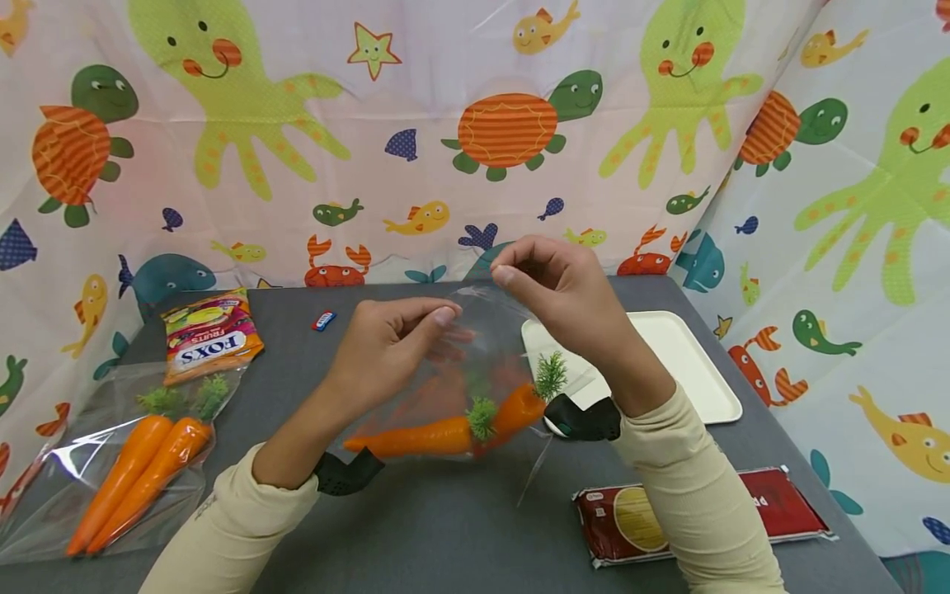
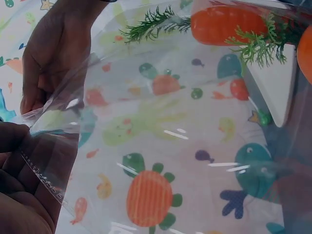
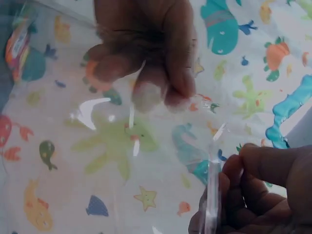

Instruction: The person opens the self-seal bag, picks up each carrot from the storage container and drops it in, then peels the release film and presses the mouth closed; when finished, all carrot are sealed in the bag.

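Note:
A clear plastic bag (image 1: 490, 330) hangs upright between both hands, its top edge raised off the table. Thumb and index finger of my left hand (image 1: 386, 342) pinch the bag's upper left edge. Higher and to the right, my right hand (image 1: 564, 289) pinches the top edge at the other side. Low in the bag lie two orange carrots with green tops, one carrot (image 1: 423, 437) to the left and another carrot (image 1: 515, 412) to the right. Through the film in the left wrist view, the bag's perforated edge (image 2: 44, 183) shows by the left fingers.
Left on the grey table lie another clear bag (image 1: 44, 495) with two carrots and a Fox's candy packet (image 1: 211, 338). A small blue-and-red wrapped piece (image 1: 323, 320) lies behind. A white tray (image 1: 690, 363) stands right, and a red packet (image 1: 623, 524) lies under the right forearm.

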### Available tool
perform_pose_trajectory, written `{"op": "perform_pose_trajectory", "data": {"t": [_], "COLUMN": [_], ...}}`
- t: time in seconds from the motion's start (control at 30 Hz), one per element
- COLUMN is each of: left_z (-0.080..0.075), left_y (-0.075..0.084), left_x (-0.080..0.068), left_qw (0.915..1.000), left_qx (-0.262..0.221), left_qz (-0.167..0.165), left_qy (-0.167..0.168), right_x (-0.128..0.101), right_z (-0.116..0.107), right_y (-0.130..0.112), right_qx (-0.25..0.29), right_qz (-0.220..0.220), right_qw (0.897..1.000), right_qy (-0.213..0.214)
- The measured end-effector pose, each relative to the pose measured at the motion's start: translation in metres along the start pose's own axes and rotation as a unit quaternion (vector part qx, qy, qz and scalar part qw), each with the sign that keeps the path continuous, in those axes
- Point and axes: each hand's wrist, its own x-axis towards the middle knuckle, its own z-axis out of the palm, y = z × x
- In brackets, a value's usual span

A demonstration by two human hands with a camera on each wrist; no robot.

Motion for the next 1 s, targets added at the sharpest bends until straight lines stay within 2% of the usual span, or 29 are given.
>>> {"op": "perform_pose_trajectory", "data": {"t": [0.1,0.23,0.33,0.47,0.8,0.9,1.0], "left_z": [-0.001,-0.001,-0.001,-0.001,0.000,0.000,0.000], "left_y": [0.000,0.001,0.001,0.001,0.000,0.000,0.000], "left_x": [0.000,0.000,0.000,-0.001,-0.001,-0.002,-0.003], "left_qw": [1.0000,0.9999,1.0000,0.9999,0.9998,0.9994,0.9991], "left_qx": [-0.002,-0.002,0.003,0.012,0.017,0.031,0.041], "left_qz": [0.004,0.009,0.008,0.004,0.011,0.013,0.015], "left_qy": [0.002,-0.003,-0.003,-0.001,-0.001,0.000,0.000], "right_x": [0.000,0.000,0.000,0.000,0.001,0.001,0.000], "right_z": [0.004,0.010,0.013,0.015,0.019,0.020,0.020], "right_y": [-0.001,-0.003,-0.003,-0.004,-0.001,0.000,0.000], "right_qx": [-0.071,-0.164,-0.210,-0.250,-0.293,-0.299,-0.290], "right_qz": [-0.076,-0.183,-0.225,-0.244,-0.264,-0.255,-0.243], "right_qw": [0.995,0.969,0.951,0.937,0.918,0.919,0.925], "right_qy": [-0.002,0.016,0.021,0.023,0.036,0.042,0.044]}}
